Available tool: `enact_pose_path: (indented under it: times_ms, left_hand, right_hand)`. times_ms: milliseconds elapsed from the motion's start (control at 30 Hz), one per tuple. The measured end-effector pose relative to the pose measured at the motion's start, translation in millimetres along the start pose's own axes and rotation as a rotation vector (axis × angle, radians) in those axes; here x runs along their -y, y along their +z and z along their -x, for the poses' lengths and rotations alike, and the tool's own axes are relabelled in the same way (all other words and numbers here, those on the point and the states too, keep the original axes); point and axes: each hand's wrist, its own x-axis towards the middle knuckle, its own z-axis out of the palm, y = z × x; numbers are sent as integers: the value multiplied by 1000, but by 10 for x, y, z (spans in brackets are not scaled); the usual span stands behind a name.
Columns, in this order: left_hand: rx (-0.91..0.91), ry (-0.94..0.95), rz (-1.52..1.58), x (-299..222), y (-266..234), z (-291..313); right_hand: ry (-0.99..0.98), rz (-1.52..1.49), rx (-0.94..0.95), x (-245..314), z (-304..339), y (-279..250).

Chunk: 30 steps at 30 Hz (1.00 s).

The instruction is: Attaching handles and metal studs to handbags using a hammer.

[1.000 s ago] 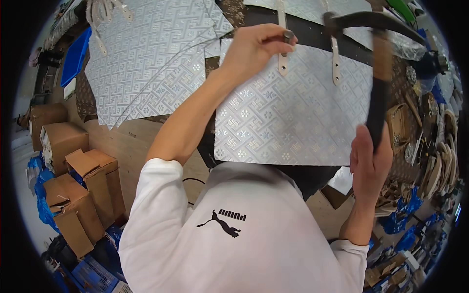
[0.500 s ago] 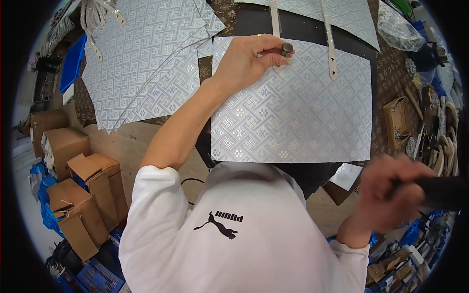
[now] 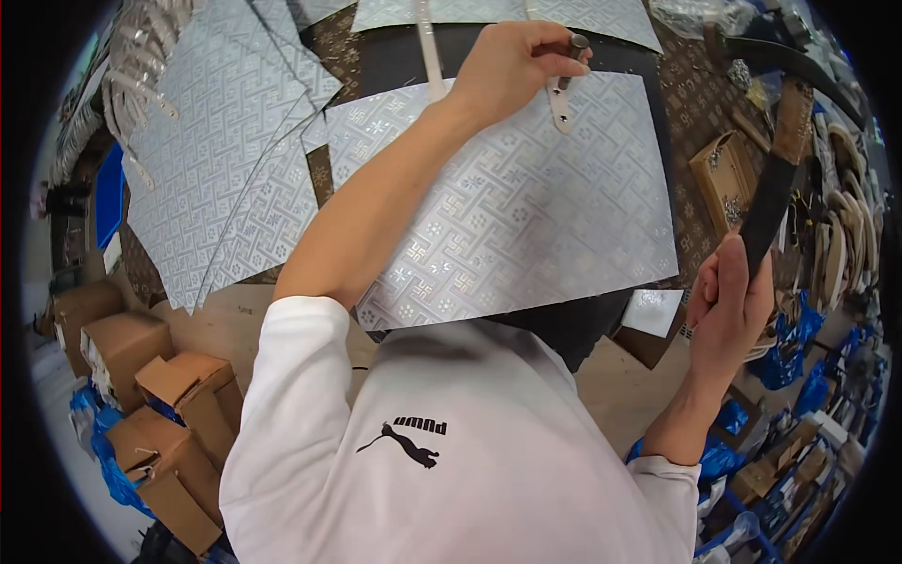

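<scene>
Over one patterned silver sheet (image 3: pixel 526 216), the left hand (image 3: pixel 512 70) pinches one metal punch (image 3: pixel 579 43) at one of two pale straps (image 3: pixel 561 115); rightward, the right hand (image 3: pixel 738 296) grips one black-handled hammer (image 3: pixel 791 127).

Looks down from the person's head, through the left one of two fisheye cameras worn side by side. Faces forward and steeply downward, upright, over the white shirt (image 3: pixel 526 489) to the counter (image 3: pixel 693 226) beyond. Sits near enough to take in the left hand (image 3: pixel 512 75), the right hand (image 3: pixel 731 305) and both forearms (image 3: pixel 376 221). Spreads wide, out to cardboard boxes (image 3: pixel 132 352) at left and the floor (image 3: pixel 221 329), fading to black at the corners.
</scene>
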Motion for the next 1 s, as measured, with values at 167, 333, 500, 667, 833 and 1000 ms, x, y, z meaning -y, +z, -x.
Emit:
enact_pose_path:
  times_ms: [167, 333, 500, 667, 833, 1000]
  left_hand:
    - [-29, 17, -30, 119, 65, 26]
    - [61, -66, -124, 26, 30, 41]
    - [42, -54, -75, -12, 69, 82]
    - [-11, 0, -108, 151, 68, 92]
    - [0, -24, 109, 139, 132, 83]
    - [55, -22, 129, -34, 83, 122]
  right_hand:
    - [17, 3, 8, -153, -41, -112]
    - [-59, 5, -31, 13, -86, -43]
    - [-401, -314, 139, 389, -151, -339]
    - [-1084, 958, -191, -298, -376, -59]
    - [10, 78, 134, -47, -135, 25]
    - [52, 22, 61, -11, 1, -196]
